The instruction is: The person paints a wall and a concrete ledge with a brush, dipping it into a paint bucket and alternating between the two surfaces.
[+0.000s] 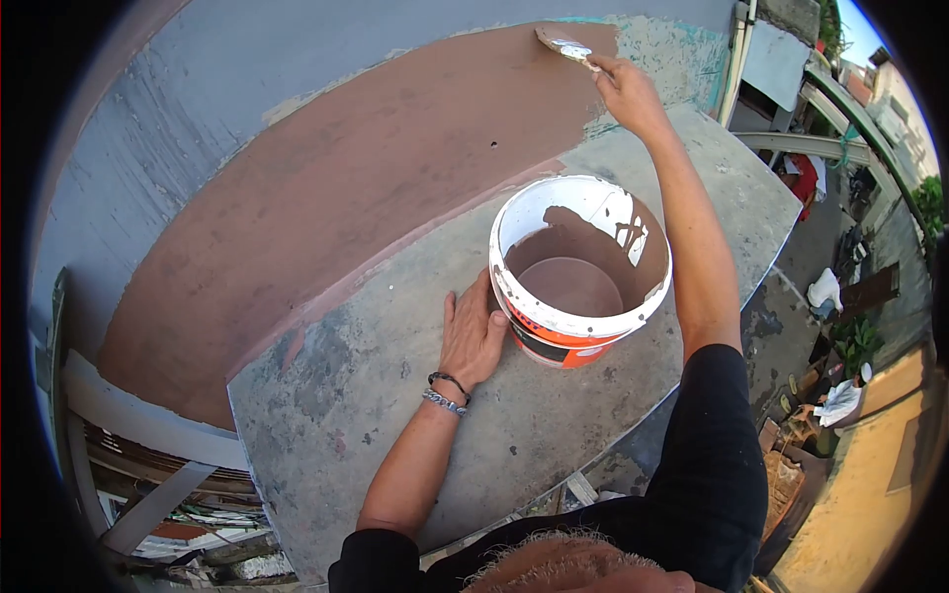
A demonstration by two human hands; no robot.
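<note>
My right hand [625,91] is stretched far forward, gripping a paintbrush [563,45] whose bristles press against the wall [198,89] at the upper edge of a brown painted patch [376,168]. My left hand [473,334] lies flat, fingers spread, on the grey concrete ledge [395,395], its thumb touching the side of a white and orange paint bucket [578,272]. The bucket stands upright on the ledge with brown paint in its bottom and smeared up its inner wall.
The ledge ends in a drop at its front and right edges. Far below on the right are a street, plants [858,341] and two people in white [838,400]. A white pipe [736,59] runs up the wall corner. Debris and boards lie below left.
</note>
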